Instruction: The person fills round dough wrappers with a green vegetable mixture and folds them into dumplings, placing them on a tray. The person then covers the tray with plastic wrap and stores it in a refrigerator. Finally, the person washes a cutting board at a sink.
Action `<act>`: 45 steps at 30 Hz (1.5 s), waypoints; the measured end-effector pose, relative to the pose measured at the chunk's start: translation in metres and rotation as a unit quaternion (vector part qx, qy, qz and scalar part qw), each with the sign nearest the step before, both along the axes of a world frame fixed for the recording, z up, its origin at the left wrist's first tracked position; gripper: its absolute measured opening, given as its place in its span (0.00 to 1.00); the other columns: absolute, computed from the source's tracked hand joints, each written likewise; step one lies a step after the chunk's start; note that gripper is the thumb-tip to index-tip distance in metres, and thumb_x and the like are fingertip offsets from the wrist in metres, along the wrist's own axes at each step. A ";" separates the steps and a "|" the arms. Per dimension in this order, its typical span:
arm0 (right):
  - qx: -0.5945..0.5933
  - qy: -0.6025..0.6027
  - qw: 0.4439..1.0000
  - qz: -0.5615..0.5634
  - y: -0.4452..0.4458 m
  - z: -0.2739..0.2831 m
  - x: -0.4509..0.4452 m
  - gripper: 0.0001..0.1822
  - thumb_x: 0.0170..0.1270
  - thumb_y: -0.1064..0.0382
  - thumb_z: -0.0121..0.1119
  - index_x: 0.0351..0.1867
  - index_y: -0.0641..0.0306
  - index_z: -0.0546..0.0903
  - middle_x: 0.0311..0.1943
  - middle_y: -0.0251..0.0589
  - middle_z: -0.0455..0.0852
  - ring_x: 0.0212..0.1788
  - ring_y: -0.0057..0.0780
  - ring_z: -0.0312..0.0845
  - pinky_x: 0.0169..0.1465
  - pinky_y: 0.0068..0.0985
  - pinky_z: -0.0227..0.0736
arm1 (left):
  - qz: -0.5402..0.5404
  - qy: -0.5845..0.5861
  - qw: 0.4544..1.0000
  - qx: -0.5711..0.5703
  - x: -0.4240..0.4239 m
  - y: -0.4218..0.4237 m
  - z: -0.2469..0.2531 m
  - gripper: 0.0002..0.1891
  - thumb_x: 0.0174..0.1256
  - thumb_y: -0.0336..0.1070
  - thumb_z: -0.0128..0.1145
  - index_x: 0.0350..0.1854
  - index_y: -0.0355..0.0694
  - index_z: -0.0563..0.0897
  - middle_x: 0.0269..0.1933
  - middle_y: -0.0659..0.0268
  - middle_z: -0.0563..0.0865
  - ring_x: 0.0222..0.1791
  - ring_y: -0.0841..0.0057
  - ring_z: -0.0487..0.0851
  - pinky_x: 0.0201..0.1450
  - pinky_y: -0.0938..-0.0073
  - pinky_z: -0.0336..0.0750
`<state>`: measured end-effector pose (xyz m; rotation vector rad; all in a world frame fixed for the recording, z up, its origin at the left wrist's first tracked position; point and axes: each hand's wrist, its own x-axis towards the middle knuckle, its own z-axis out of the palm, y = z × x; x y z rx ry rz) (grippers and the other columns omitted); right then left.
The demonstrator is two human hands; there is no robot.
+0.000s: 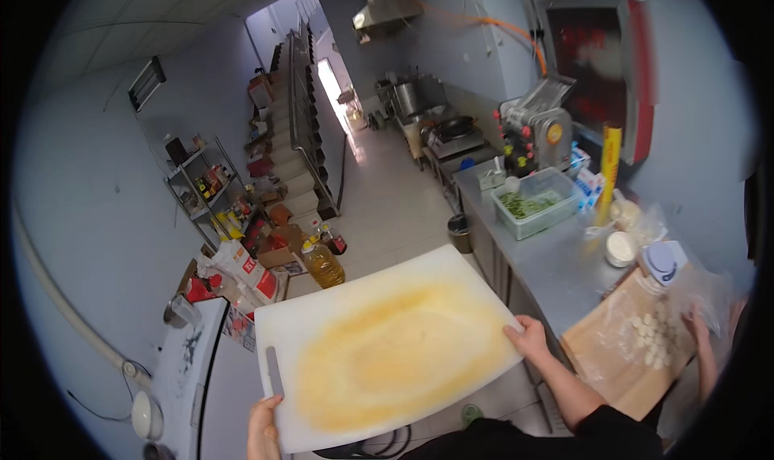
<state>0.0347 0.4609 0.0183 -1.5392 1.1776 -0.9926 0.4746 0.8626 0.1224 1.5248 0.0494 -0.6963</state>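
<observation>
A large white plastic cutting board [387, 345], stained yellow across its middle, is held out in front of me above the floor. My left hand [264, 424] grips its near left corner, just below the slotted handle hole. On the opposite side, my right hand [527, 338] holds the right edge, with the thumb on the upper face. The fingers beneath the board are hidden. To the right of my right arm, a wooden board [595, 345] on the counter carries several small pieces of pale dough [653, 339].
Another person's hand [698, 327] reaches by the dough under plastic film. The steel counter [538, 278] bears a tub of chopped greens [535, 200], a scale [660, 260] and a dough-rolling machine [538, 130]. At left are a white cabinet [205, 339] and an oil jug [323, 263].
</observation>
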 end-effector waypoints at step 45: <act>0.003 0.074 0.996 -0.055 -1.549 -0.011 1.192 0.27 0.48 0.52 0.72 0.44 0.74 0.82 0.28 0.45 0.86 0.32 0.27 0.82 0.38 0.25 0.76 | -0.034 0.049 0.997 -0.053 1.230 -1.568 -0.027 0.10 0.56 0.27 0.58 0.40 0.31 0.81 0.35 0.57 0.86 0.36 0.62 0.84 0.40 0.64 0.79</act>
